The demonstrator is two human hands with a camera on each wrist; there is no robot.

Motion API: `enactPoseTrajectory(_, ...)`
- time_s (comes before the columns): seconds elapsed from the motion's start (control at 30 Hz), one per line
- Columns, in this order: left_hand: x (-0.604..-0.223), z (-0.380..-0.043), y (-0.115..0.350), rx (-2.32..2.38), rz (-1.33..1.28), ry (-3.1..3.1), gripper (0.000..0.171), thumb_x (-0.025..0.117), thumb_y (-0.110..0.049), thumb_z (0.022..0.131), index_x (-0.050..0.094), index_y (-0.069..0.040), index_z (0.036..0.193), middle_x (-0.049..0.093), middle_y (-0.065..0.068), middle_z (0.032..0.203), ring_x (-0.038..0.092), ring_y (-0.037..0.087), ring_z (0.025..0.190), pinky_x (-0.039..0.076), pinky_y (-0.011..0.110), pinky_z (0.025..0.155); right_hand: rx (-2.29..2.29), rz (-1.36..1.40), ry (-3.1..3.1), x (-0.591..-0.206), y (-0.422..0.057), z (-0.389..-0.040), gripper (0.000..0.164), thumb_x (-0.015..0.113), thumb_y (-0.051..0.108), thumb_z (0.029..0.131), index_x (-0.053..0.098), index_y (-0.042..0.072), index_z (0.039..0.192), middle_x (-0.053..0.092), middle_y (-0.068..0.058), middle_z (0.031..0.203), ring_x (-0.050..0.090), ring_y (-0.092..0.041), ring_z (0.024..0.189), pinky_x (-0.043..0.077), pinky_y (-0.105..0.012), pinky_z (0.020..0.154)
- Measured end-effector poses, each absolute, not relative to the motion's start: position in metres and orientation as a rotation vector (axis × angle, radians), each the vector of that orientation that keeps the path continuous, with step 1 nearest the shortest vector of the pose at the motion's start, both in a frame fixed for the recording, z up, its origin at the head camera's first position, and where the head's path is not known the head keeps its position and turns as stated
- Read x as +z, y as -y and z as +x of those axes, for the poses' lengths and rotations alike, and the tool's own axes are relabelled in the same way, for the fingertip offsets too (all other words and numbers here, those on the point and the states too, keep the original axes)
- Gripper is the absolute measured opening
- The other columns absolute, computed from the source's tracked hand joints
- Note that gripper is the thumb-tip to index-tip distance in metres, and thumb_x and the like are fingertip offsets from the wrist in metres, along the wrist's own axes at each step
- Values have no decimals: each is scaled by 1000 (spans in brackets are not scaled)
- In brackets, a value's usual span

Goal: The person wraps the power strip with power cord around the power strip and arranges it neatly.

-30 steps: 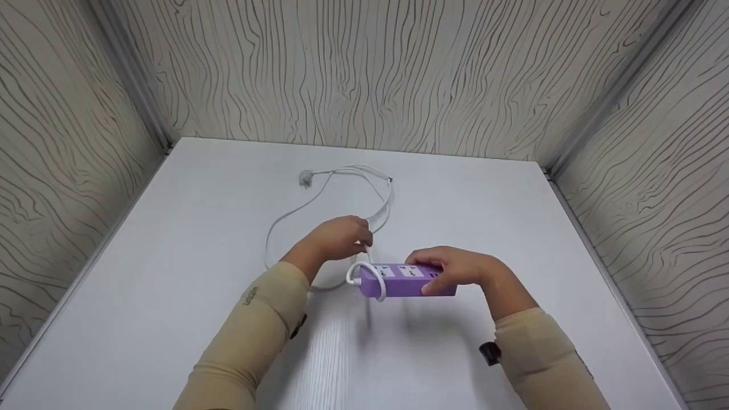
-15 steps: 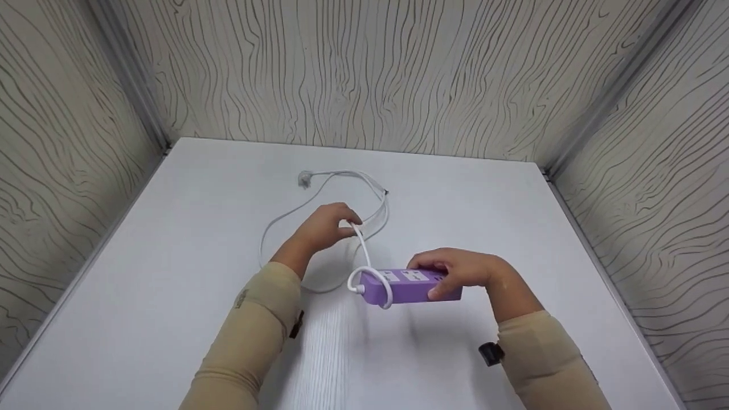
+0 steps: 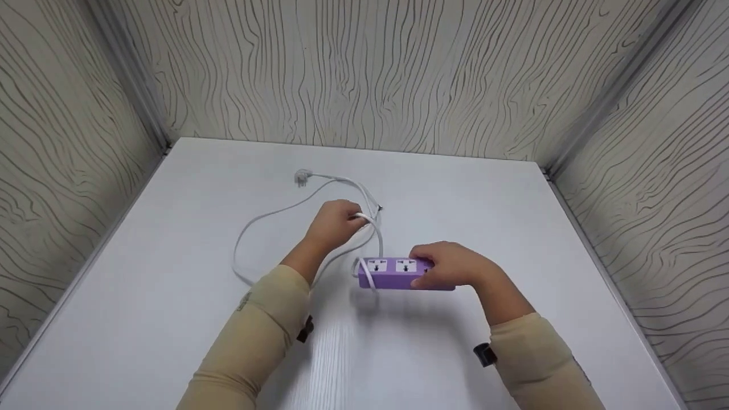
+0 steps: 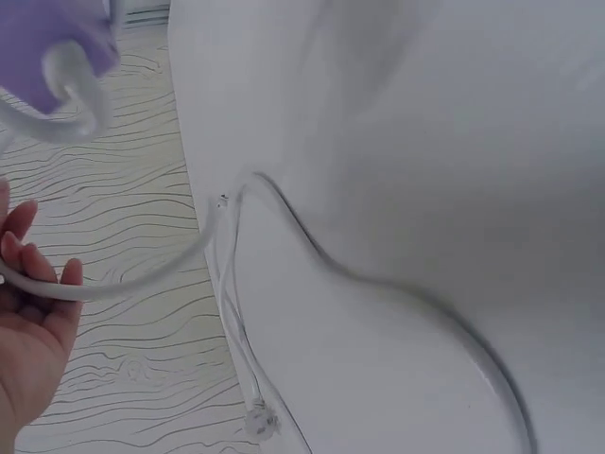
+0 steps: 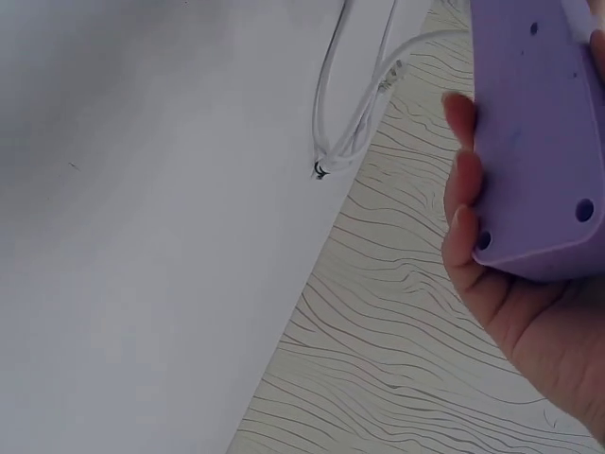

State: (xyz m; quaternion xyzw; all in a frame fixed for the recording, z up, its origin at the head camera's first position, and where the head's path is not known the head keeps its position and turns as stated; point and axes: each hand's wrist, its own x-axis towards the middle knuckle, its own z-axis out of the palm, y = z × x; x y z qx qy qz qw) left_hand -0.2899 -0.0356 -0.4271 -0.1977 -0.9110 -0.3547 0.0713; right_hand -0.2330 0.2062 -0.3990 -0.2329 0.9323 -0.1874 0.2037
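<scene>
My right hand point(image 3: 453, 265) grips the right end of a purple power strip point(image 3: 390, 280), held above the table with its white sockets showing. In the right wrist view, fingers wrap the edges of the strip's plain underside point(image 5: 534, 142). The strip's white cord point(image 3: 380, 239) loops around its left end. Left of the strip, my left hand point(image 3: 336, 223) holds that cord, which in the left wrist view crosses the curled fingers point(image 4: 38, 265). Farther back, the rest of the cord lies in loose loops, ending in a clear plug point(image 3: 302, 177). A small dark tie point(image 3: 380, 208) sits on it.
The white table point(image 3: 467, 199) carries the loose cord loops. Patterned panels stand on the left, right and back point(image 3: 353, 74), with grey metal posts point(image 3: 615, 91) in the corners. Both forearms wear beige sleeves with dark wrist straps.
My left hand first drew the cord leftward, then brought it back right and slightly farther away. The strip dipped, then rose and levelled. The loops and dark tie have shifted on the table.
</scene>
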Motion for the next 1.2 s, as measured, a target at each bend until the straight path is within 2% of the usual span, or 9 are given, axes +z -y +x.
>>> enactPoseTrajectory(0.07,-425,-290,35,-1105,-556,2719,29,59,-16,85,48,-12,59,41,-4,60,39,13,60,34,28,58,-507,-566,-2660,-401,-203,-234,34,69,40,74,59,22,101,59,7,87,52,-15,80,45,-35,69)
enactPoseTrajectory(0.23,-423,-289,36,-1202,-473,2692,22,60,-16,85,55,-11,65,46,-3,65,42,13,64,36,27,59,-519,-401,-2735,-406,-201,-238,46,66,47,76,56,18,111,59,2,94,53,-18,85,46,-37,72)
enactPoseTrajectory(0.4,-423,-287,37,-1340,-404,2633,22,60,-14,85,51,-11,65,43,-3,65,41,14,65,34,26,58,-528,-290,-2799,-407,-202,-241,48,64,47,78,56,14,111,60,-2,95,54,-21,85,46,-40,73)
enactPoseTrajectory(0.5,-422,-286,35,-1398,-423,2608,23,58,-17,87,50,-10,66,43,-2,67,41,14,66,35,28,60,-502,-235,-2850,-406,-201,-242,49,62,48,79,57,11,111,62,-4,94,55,-21,83,47,-41,73)
enactPoseTrajectory(0.67,-420,-281,27,-1440,-508,2619,25,50,-24,93,62,-9,77,54,0,77,49,15,76,42,30,71,-434,-186,-2962,-407,-198,-246,54,61,48,80,55,6,114,63,-8,95,56,-22,82,47,-42,72)
enactPoseTrajectory(0.8,-420,-278,23,-1400,-548,2652,24,48,-23,95,63,-10,82,56,1,79,49,15,77,43,30,73,-419,-123,-3012,-406,-198,-249,61,59,50,82,50,3,120,62,-12,101,56,-25,86,46,-43,75)
enactPoseTrajectory(1.03,-429,-273,26,-1405,-620,2639,20,49,-21,95,60,-9,84,48,-1,72,44,14,69,39,28,64,-454,-97,-3133,-407,-205,-254,56,57,49,84,51,1,112,62,-13,95,57,-26,80,46,-42,70)
enactPoseTrajectory(1.2,-437,-269,26,-1430,-637,2615,19,48,-19,95,60,-8,86,49,-1,73,46,15,72,39,29,67,-546,-51,-3170,-405,-210,-257,57,56,48,85,50,-1,112,62,-16,96,57,-28,81,46,-42,70)
